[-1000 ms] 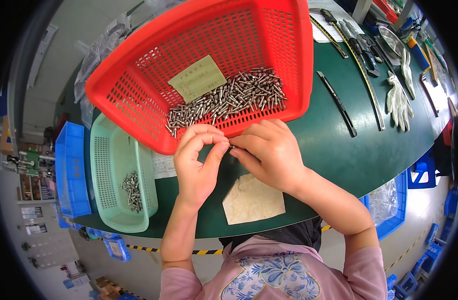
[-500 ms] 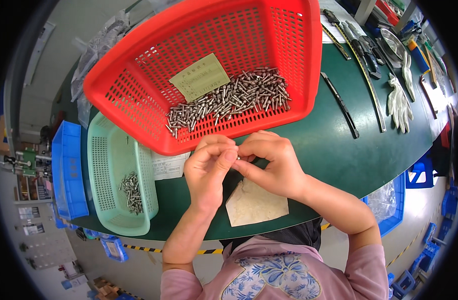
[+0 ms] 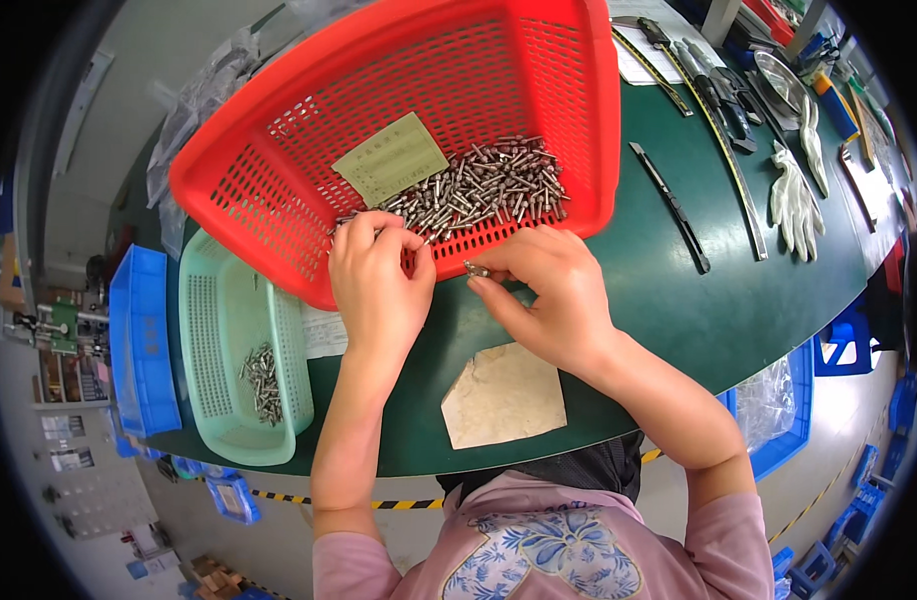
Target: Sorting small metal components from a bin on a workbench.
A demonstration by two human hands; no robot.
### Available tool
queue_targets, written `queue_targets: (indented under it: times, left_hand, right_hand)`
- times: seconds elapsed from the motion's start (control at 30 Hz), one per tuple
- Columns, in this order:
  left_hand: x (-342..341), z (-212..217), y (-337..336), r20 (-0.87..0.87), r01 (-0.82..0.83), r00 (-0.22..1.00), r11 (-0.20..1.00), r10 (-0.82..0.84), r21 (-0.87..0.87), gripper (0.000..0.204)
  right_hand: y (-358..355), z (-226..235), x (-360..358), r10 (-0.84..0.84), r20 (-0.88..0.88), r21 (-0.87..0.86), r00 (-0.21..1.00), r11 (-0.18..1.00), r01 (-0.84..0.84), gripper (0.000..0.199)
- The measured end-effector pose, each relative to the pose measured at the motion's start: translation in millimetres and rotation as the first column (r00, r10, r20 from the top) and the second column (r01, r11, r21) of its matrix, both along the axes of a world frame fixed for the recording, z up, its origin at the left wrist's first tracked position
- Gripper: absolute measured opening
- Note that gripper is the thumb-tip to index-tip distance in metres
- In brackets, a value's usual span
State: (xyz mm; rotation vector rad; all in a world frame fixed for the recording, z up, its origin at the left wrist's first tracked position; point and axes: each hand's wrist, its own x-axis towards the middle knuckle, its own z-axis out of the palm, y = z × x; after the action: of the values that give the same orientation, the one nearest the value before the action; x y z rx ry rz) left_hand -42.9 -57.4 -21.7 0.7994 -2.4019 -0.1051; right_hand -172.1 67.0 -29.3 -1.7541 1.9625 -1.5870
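A large red perforated basket (image 3: 309, 210) tilts toward me, a heap of small metal pins (image 3: 489, 185) along its lower side. My left hand (image 3: 379, 275) reaches over the basket's near rim, at the left end of the heap. Its fingers are curled and the tips are partly hidden, so anything in them cannot be made out. Just outside the same rim, my right hand (image 3: 554, 285) pinches a small metal pin (image 3: 476, 269) between thumb and forefinger. On the left a light green basket (image 3: 301, 370) holds a smaller heap of metal pins (image 3: 264, 385).
A cream-coloured card (image 3: 504, 398) lies near the table's front edge. Blue bins (image 3: 144, 345) stand at the far left. To the right are a black utility knife (image 3: 671, 208), a tape measure strip (image 3: 724, 140) and white gloves (image 3: 797, 205). A yellowish label (image 3: 391, 160) rests inside the red basket.
My hands have moved apart from where they met before the rim. The left went up into the red basket; the right shifted slightly right, the metal pin now showing in its fingertips.
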Motion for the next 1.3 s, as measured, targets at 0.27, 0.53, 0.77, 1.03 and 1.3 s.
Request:
queue_targets:
  times: [0.27,0.53,0.77,1.03,1.3]
  left_hand:
    - [14.9,9.0,29.8,-0.339,0.304,0.929,0.830,-0.150,0.467,0.014]
    - [23.9,6.6,29.8,-0.454,0.393,0.887,0.664,-0.090,0.636,0.016]
    - [23.8,11.5,30.4,-0.362,0.400,0.906,0.727,-0.220,0.558,0.020]
    - [25.8,12.6,31.8,-0.312,0.403,0.909,0.776,-0.277,0.485,0.016]
    - [27.7,14.7,39.6,-0.566,0.495,0.820,0.602,-0.086,0.627,0.009]
  right_hand:
    - [0.4,2.4,0.6,-0.001,-0.142,-0.007,0.990,1.000,0.000,0.013]
    - [1.2,2.8,1.2,0.170,0.038,0.127,0.985,0.977,-0.174,0.010]
    - [3.1,4.9,-4.0,0.270,0.010,0.208,0.963,0.941,-0.266,0.009]
    - [3.7,7.7,-4.3,0.354,0.088,0.268,0.931,0.892,-0.364,0.013]
    - [6.2,16.7,-1.7,0.324,0.622,0.190,0.713,0.820,-0.539,0.014]
